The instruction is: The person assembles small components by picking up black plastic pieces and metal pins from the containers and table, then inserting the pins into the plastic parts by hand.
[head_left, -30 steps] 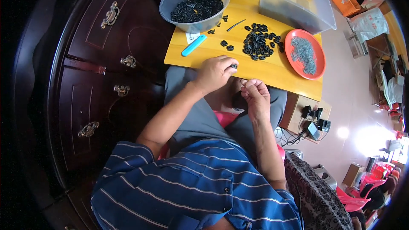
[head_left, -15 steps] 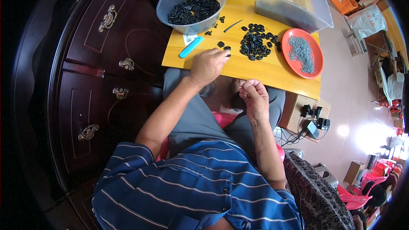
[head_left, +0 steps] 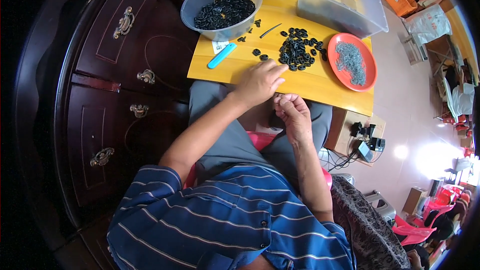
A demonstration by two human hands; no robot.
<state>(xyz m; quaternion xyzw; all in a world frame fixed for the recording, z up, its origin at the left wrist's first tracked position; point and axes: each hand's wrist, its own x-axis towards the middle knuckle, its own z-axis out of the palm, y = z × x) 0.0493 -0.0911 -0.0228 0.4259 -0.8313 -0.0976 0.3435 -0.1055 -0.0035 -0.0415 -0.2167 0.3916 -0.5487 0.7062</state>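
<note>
The black rubber rings [head_left: 298,50] lie in a loose heap on the yellow board [head_left: 320,82] that spans the person's lap, with a few strays [head_left: 260,54] scattered toward the clear plastic bowl [head_left: 192,7] at the board's far left corner, which holds many more of the same rings. Beyond the heap stands a large clear tub [head_left: 345,5], and on the right an orange plate [head_left: 371,67] carries a pile of small grey metal pieces. A second ago the left hand [head_left: 259,82] was curled near the board's front edge beside the right hand; it has since gone out over the board, and its fingers now stretch toward the near edge of the heap, spread and holding nothing that shows, the tips just short of the rings. That reads as a reach for the next ring. The right hand [head_left: 294,112] has stayed just below the board's edge, fingers pinched together; whether they hold a small part I cannot tell. A blue pen-shaped tool [head_left: 221,55] lies untouched at the left.
</note>
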